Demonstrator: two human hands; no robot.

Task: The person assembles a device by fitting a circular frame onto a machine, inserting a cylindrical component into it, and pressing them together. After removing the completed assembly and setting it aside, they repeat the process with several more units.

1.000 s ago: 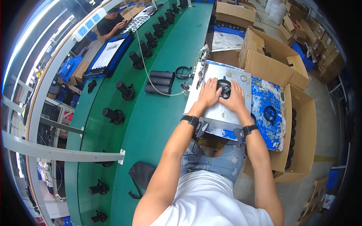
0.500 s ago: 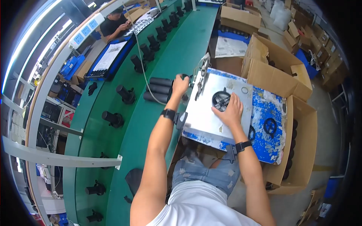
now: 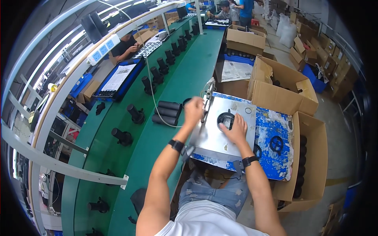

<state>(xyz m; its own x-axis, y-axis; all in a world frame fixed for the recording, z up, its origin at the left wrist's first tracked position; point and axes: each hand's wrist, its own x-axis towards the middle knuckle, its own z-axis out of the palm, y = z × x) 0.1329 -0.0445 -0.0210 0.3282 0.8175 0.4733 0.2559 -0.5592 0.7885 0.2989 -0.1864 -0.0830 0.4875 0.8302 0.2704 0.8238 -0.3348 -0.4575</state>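
Where the half-open right hand (image 3: 238,132) touches the black ring (image 3: 225,118) at four o'clock (left hand (image 3: 193,111) blurred, grip indiscernible), its seemingly light, stiff rim suits holding.

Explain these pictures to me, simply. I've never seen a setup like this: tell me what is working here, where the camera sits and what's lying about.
There is no machine arm: a person works with two bare hands. The view comes from a wide fisheye camera worn on the head, looking down, so straight edges bend near the rim.

In front is a flat metal plate with a black ring on it. The right hand touches the ring; whether it grips or only steadies it, I can't tell. The left hand is blurred near the plate's left edge, so I can't say if it holds anything.

To the left, dark cylinders lie on a green bench. To the right stands an open carton.
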